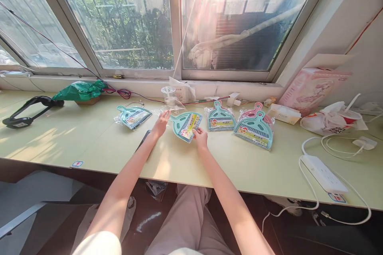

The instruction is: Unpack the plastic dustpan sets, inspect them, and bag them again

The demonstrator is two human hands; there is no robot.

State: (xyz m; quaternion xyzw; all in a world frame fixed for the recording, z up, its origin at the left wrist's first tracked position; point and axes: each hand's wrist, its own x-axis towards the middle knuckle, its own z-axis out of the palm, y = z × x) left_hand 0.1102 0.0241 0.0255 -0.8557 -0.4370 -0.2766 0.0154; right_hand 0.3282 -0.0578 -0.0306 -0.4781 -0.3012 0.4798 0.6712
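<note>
A teal dustpan-and-brush set (pixel 186 126) with a yellow printed label is between my hands, above the table. My right hand (pixel 201 137) pinches its lower right corner. At its handle end, the fingers of my left hand (pixel 160 123) are closed on clear plastic wrapping. To the left lies another wrapped teal set (pixel 134 117). On the right are a wrapped teal set (pixel 221 118) and a further teal one (pixel 255 130) overlapping a pink one (pixel 257 107). A dark flat object (pixel 144 142) lies partly hidden under my left forearm.
Along the back stand a lidded plastic cup (pixel 168 95) and a green bag (pixel 80 91). A black headset (pixel 26 116) lies far left. Rightward are a tissue pack (pixel 284 114), a pink box (pixel 312 87) and a white power strip (pixel 323 175) with cables.
</note>
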